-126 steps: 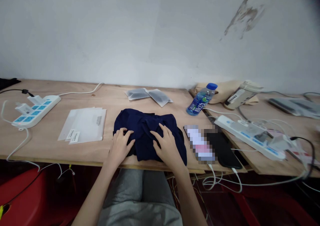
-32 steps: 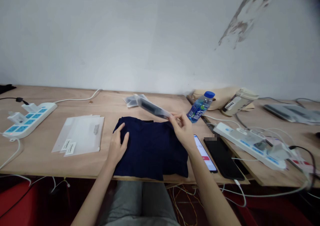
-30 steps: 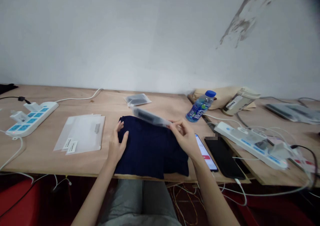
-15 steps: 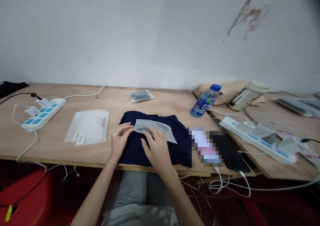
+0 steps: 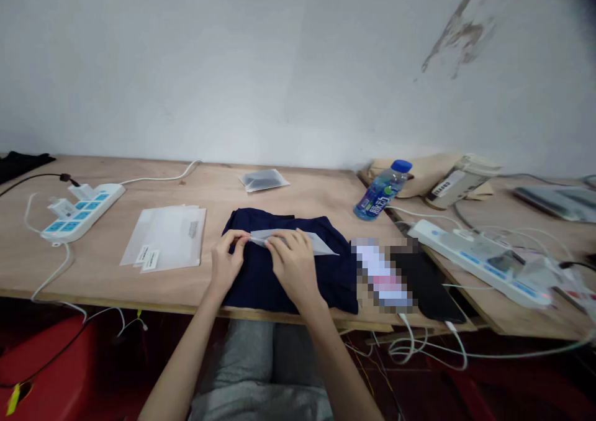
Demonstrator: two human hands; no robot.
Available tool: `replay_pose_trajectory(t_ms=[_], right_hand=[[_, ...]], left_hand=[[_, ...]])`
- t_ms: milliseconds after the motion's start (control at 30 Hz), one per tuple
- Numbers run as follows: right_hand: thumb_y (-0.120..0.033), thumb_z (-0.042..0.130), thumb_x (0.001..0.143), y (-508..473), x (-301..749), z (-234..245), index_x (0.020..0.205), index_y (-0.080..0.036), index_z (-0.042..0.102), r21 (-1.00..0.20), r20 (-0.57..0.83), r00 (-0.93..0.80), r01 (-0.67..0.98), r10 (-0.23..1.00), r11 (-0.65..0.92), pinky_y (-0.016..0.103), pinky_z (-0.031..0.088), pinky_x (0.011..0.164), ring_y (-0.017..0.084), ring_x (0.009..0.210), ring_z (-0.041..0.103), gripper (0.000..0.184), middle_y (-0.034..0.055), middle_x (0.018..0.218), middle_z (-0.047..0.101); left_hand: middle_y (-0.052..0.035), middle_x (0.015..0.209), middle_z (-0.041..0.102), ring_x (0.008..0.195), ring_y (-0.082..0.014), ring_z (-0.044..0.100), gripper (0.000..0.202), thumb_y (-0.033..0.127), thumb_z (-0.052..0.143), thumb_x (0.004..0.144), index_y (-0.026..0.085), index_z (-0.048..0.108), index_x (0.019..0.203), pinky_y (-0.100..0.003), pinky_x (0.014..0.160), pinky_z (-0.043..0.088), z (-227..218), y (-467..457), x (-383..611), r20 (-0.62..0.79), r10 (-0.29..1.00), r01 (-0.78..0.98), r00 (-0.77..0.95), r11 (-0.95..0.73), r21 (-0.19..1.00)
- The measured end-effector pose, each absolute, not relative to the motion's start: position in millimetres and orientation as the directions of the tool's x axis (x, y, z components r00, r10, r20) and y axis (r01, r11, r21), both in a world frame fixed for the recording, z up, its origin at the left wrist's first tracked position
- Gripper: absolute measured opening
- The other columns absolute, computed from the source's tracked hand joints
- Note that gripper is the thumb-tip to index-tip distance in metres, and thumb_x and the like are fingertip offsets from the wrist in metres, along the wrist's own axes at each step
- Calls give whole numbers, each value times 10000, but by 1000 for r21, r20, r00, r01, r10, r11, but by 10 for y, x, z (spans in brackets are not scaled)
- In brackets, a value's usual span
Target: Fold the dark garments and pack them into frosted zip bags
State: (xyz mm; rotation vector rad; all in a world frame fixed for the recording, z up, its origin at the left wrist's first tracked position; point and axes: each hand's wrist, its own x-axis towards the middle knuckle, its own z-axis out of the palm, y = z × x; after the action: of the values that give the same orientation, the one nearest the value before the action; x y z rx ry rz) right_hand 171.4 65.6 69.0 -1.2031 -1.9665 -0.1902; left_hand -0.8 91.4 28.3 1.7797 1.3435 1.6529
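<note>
A frosted plastic bag (image 5: 321,243) is held tilted above a folded navy cloth garment (image 5: 258,281) in front of me. My left hand (image 5: 228,256) pinches the bag's left end between thumb and fingertips. My right hand (image 5: 295,259) grips the same edge a little to the right, its fingers lying over the bag and hiding part of it. Left of the garment lies a small stack of similar frosted bags (image 5: 172,235) with white labels. Behind the garment rests another frosted bag (image 5: 264,180) with something dark inside.
A white power strip (image 5: 84,213) with chargers lies at left, another power strip (image 5: 479,262) at right. A blue-capped bottle (image 5: 384,191), a coffee cup (image 5: 459,182), a blurred-out phone (image 5: 382,275) and a black phone (image 5: 428,278) on cables stand or lie to the right.
The bag has turned from lying nearly flat to tilted, its near edge raised. My right hand's fingers have closed on that edge; my left hand keeps its pinch.
</note>
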Motion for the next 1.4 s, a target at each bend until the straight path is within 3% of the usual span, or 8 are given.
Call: replay_pose_trajectory(t_ms=[267,600,733,867,1000,1100,1233,1400], right_hand=[[-291,590,909,730,2736,973,902,-242,698,-319,796,-31,827,605,463,425,471,875,235,946,630,118,60,983,702],[-286,545,928,399,2591,1170,1072,-255,664,-478,599,-160,715,784,510,415,479,958,228,1086,623,189,52,1130,678],[-298,576,905,298,2398,1268,1037,-255,676,-360,528,-317,757,788,545,448,427,1037,248,1218,542,171,67,1292,599],[-298,742,747,361,2150,1225,1093,-151,683,-141,328,-458,841,826,522,522,378,1067,381,1350,386,381,181,1435,468],[-196,675,748,486,2053,1120,935,-125,714,-84,148,-465,874,873,479,473,454,962,370,1204,527,204,195,1203,622],[-183,578,804,567,2148,1177,943,-156,697,-244,215,-447,836,868,491,413,479,897,280,1037,611,185,131,1088,669],[-259,568,842,629,2341,1388,961,-187,686,-642,385,-291,598,876,481,370,483,870,234,977,629,183,68,1039,699],[-423,667,789,654,2386,1394,889,-185,722,-961,161,-91,213,983,178,344,511,763,230,857,669,264,32,830,734]], left_hand=[[-10,766,675,701,-135,649,148,304,593,858,180,666,824,-257,683,529,565,1069,-65,541,775,296,-328,-459,838],[-33,863,709,818,-154,664,131,215,575,895,191,703,883,-300,772,534,640,645,156,715,664,431,-218,-592,681],[-32,873,714,843,-161,667,124,183,576,895,198,699,890,-314,796,529,559,500,111,731,656,468,-190,-594,655],[-33,886,720,856,-164,671,127,166,574,896,203,695,900,-319,807,531,541,442,102,755,634,486,-169,-612,624],[-36,899,726,871,-168,681,129,184,567,904,205,694,899,-328,848,536,538,430,123,753,646,484,-128,-622,616],[-66,1088,708,1019,-196,661,182,241,575,909,213,675,1059,-373,950,507,531,446,114,713,667,480,-217,-563,673],[-116,1364,558,1202,-217,579,447,358,551,928,248,486,1356,-390,1017,470,496,531,108,551,735,271,-396,-479,835],[-147,1376,527,1010,-200,676,497,455,613,873,243,486,1305,-382,907,541,339,643,189,232,934,-137,-273,-276,951]])
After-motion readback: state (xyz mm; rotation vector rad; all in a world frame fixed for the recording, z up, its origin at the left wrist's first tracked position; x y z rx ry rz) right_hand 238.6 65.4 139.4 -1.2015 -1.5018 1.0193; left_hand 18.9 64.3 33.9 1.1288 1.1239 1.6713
